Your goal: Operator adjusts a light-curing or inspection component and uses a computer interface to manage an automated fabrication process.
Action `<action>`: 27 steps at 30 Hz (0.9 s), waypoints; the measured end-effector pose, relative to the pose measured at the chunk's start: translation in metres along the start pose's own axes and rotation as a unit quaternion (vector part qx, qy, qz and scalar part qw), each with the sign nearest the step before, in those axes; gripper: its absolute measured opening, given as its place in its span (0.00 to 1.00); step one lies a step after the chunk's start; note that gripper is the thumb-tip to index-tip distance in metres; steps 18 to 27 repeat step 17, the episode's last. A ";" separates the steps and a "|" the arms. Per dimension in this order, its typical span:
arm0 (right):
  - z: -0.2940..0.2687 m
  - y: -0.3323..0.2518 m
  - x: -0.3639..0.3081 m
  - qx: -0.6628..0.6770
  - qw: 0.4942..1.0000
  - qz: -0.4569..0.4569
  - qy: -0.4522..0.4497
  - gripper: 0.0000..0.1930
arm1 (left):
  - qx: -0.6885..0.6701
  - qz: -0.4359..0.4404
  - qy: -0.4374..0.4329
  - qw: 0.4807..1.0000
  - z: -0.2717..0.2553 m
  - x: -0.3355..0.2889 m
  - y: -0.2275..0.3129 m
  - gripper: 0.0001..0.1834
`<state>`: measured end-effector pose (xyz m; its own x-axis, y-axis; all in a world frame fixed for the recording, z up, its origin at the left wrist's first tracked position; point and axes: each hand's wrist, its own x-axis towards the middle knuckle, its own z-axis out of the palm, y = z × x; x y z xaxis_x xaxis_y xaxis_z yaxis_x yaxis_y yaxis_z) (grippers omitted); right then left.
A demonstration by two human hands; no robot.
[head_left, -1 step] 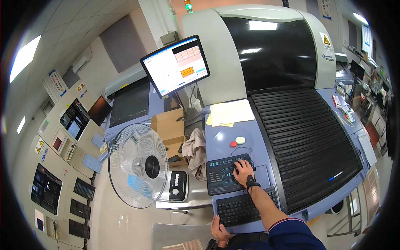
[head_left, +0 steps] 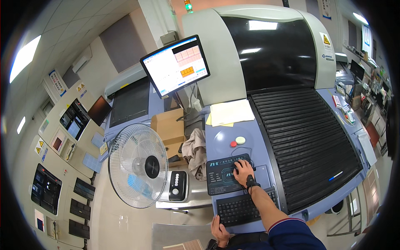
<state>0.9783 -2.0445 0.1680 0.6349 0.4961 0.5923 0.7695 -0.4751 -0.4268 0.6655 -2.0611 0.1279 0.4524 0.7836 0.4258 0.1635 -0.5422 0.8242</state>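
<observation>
My right hand (head_left: pixel 244 175) lies over a dark computer mouse (head_left: pixel 236 165), its fingers curved round it; most of the mouse is hidden. Under it is a black mouse pad (head_left: pixel 217 180) with pale blue print. My right forearm crosses the right part of a black keyboard (head_left: pixel 235 210). At the keyboard's lower left corner is my left hand (head_left: pixel 221 232), its fingers extended and a little apart beside the console edge. A tilted monitor (head_left: pixel 175 66), lit with a white window and orange panels, stands ahead to the left.
Red and pale green buttons (head_left: pixel 236 142) sit beyond the pad, with papers (head_left: pixel 231 113) behind. A large machine with a ribbed black bed (head_left: pixel 308 146) fills the right; a pen (head_left: pixel 335 176) lies on it. Left stand a fan (head_left: pixel 137 166), a cardboard box (head_left: pixel 168 125) and a crumpled cloth (head_left: pixel 194 152).
</observation>
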 end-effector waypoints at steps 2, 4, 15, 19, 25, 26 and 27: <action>0.000 -0.001 -0.001 -0.002 1.000 -0.004 -0.001 0.18 | 0.001 0.002 0.000 1.000 -0.001 -0.001 0.000 0.25; 0.000 0.000 -0.002 -0.006 1.000 0.000 -0.008 0.18 | 0.002 0.006 0.000 1.000 -0.001 -0.001 0.001 0.25; 0.002 0.006 0.006 -0.018 1.000 0.010 -0.021 0.19 | 0.011 0.015 0.006 1.000 0.005 0.009 0.005 0.26; 0.003 0.006 0.006 -0.010 0.999 0.009 -0.030 0.20 | 0.005 0.007 -0.003 1.000 0.004 0.007 0.002 0.25; 0.003 0.006 0.006 -0.010 0.999 0.009 -0.030 0.20 | 0.005 0.007 -0.003 1.000 0.004 0.007 0.002 0.25; 0.003 0.006 0.006 -0.010 0.999 0.009 -0.030 0.20 | 0.005 0.007 -0.003 1.000 0.004 0.007 0.002 0.25; 0.003 0.006 0.006 -0.010 0.999 0.009 -0.030 0.20 | 0.005 0.007 -0.003 1.000 0.004 0.007 0.002 0.25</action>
